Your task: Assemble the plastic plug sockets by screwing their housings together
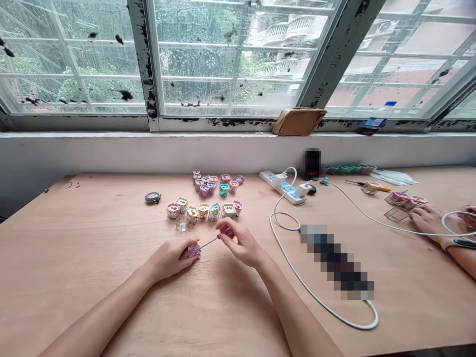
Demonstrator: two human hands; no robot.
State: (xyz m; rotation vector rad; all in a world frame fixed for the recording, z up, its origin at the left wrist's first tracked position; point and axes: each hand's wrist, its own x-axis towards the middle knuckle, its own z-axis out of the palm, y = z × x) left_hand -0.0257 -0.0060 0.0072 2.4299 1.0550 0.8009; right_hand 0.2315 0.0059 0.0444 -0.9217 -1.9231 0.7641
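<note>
My left hand rests on the table, its fingers closed round a small pinkish-purple plastic piece. In my right hand is a screwdriver with a reddish-purple handle, held in a pinch. The thin metal shaft slopes down to the left, its tip at the plastic piece; whether it sits in a screw is too small to tell. Just beyond stands a clear hexagonal case without a coloured top. Behind it are several small clear boxes with coloured tops, among them a pink one and a green one.
A tape measure lies at the back left. To the right are a white power strip, a looping white cable and a blurred dark object. Another person's hand works beside pink-topped boxes at the far right.
</note>
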